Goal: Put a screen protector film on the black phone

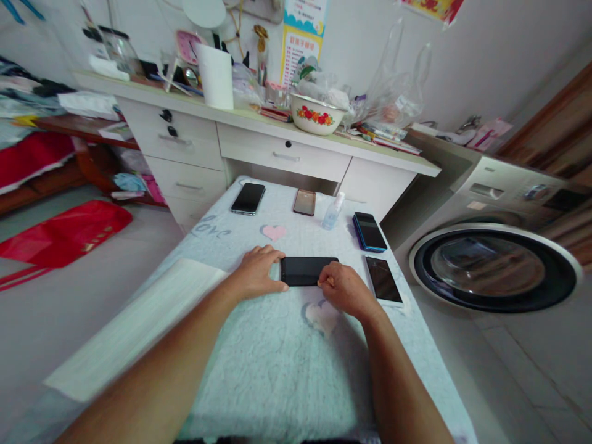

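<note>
A black smartphone (303, 272) lies flat and sideways on the cloth-covered table (259, 370), its dark screen facing up. My left hand (260, 271) steadies its left end, thumb at the near corner and fingers at the far one. Over the right end, my right hand (345, 285) is closed, with its fingers curled and pressed together against the phone. Whether a small thing is pinched in those fingers is hidden. To the right lie a white-framed phone (385, 280) and a phone in a blue case (370, 232).
Farther back are another black phone (248, 198), a brown phone case (304, 202) and a clear spray bottle (333, 211). A pale folded cloth (139, 327) lies left. Beyond stand a white desk (282, 151) with a floral basin (317, 116) and a washing machine (494, 246).
</note>
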The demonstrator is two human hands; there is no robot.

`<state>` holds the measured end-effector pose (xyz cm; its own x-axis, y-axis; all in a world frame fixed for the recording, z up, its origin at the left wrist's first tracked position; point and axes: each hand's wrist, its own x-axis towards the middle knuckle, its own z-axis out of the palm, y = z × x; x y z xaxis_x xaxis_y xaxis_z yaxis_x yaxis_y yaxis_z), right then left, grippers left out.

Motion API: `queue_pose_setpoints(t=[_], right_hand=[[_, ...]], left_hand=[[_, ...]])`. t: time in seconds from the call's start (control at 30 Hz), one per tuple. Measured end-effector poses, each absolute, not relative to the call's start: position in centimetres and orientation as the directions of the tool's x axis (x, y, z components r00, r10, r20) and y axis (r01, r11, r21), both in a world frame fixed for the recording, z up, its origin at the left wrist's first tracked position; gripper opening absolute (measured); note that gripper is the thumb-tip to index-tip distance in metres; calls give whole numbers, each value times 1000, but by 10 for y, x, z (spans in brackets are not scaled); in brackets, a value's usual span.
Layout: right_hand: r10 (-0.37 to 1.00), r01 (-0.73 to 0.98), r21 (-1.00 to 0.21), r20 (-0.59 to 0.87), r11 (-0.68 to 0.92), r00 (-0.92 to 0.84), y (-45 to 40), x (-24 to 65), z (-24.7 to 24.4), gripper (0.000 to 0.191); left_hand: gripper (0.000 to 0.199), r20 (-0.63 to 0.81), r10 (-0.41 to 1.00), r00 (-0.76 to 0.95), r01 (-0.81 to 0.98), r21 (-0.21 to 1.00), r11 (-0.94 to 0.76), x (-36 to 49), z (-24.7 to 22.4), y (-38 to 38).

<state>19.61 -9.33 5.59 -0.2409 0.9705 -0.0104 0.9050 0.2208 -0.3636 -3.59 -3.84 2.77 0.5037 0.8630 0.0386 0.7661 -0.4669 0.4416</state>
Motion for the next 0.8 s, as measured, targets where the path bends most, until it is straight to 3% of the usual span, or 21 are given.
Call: queue_pose_setpoints(t=[0.8], right_hand=[[982, 939, -305, -50, 157, -181, -92, 200, 60, 16]], left_hand=[[63, 29, 860, 509, 763, 448, -466, -36, 33, -40]])
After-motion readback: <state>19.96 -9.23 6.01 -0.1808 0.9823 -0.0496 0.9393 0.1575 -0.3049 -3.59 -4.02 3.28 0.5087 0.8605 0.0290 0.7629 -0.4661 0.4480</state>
